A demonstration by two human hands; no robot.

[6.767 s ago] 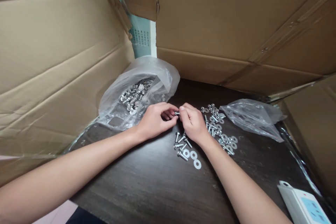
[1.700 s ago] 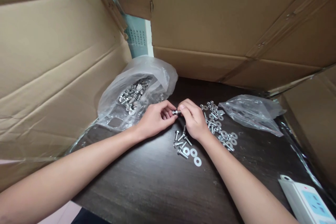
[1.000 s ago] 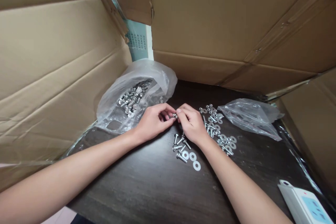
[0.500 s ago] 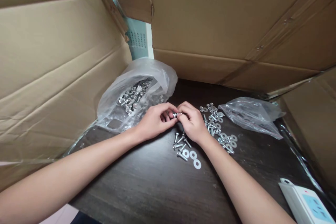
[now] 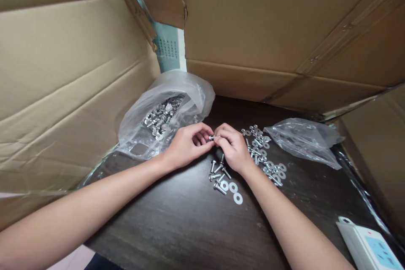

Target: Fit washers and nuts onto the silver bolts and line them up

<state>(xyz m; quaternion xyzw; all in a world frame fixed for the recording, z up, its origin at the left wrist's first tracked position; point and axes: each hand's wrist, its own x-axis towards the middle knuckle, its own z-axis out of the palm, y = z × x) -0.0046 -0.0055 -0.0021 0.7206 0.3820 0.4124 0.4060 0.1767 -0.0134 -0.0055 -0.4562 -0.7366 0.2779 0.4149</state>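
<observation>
Between my two hands is a small silver bolt [image 5: 211,138], partly hidden by fingers. My left hand [image 5: 189,144] is closed about its left end, thumb and fingers curled. My right hand [image 5: 232,143] pinches the other end; whether a nut or washer sits on it I cannot make out. Just below my hands, several loose bolts [image 5: 218,174] lie on the dark table [image 5: 177,223], beside a few flat washers [image 5: 238,198]. Right of my right hand spreads a pile of bolts, nuts and washers [image 5: 262,152].
An open clear plastic bag [image 5: 202,88] full of metal fasteners [image 5: 164,114] stands at the back left. A flattened plastic bag [image 5: 303,137] lies at the right. Cardboard walls [image 5: 253,21] enclose the table. A white power strip [image 5: 367,240] sits at the near right.
Both hands stay in nearly the same place, with small finger movements around the bolt. The whole view has shifted very slightly.
</observation>
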